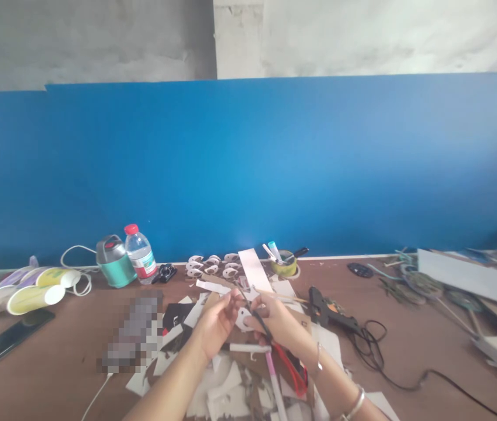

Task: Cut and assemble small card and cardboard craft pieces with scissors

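Above the heap of paper scraps (224, 389), my left hand (217, 321) has its fingertips pinched together; whatever they grip is too small to make out. My right hand (275, 318) is closed beside it, with a long thin dark piece (264, 328) running through its fingers, possibly tweezers. A small white paper cutout (243, 320) with a dark dot shows between the hands, at the right fingers; which hand bears it I cannot tell. Under my right wrist lie red-handled scissors (291, 371) and a pink-and-white pen (273, 374).
Several curled white cutouts (213, 266) stand behind the hands, near a white strip (255, 270) and a tape roll (284, 267) holding pens. A glue gun (330, 310) with its cord lies right. Left are a bottle (141, 254), paper cups (35, 298) and a blurred-out object (134, 330).
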`<state>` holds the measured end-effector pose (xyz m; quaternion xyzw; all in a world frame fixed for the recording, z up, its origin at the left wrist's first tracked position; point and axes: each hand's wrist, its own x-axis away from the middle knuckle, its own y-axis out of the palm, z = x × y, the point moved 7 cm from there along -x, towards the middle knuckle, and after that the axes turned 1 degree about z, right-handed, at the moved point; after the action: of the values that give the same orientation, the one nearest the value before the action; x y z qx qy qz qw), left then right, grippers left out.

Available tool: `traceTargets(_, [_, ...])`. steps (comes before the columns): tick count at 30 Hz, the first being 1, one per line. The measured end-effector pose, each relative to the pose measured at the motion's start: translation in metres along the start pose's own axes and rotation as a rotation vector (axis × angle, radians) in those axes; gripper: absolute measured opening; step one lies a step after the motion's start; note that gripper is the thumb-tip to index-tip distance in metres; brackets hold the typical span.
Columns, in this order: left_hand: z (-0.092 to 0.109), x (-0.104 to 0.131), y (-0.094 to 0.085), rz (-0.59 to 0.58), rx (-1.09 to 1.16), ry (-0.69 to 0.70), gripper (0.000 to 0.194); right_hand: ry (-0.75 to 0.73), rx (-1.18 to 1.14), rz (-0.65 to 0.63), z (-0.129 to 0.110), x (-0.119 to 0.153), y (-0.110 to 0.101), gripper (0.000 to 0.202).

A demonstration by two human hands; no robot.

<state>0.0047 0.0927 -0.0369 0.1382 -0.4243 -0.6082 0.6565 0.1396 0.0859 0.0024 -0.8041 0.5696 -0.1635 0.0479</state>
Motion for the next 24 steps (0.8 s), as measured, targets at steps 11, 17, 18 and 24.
traceTargets(11, [0.016, 0.0, -0.002, 0.013, -0.402, 0.271, 0.039, 0.002, 0.899, 0.295, 0.002, 0.005, -0.066, 0.011])
traceTargets(17, [0.016, 0.004, 0.005, 0.011, -0.461, 0.297, 0.038, 0.025, 0.841, 0.175, 0.02, -0.003, -0.068, 0.024])
traceTargets(18, [0.016, 0.004, 0.005, 0.013, -0.465, 0.303, 0.037, 0.035, 0.832, 0.166, 0.022, -0.004, -0.069, 0.027])
traceTargets(24, [0.018, 0.008, 0.008, 0.021, -0.5, 0.327, 0.034, 0.046, 0.831, 0.151, 0.027, -0.004, -0.079, 0.02])
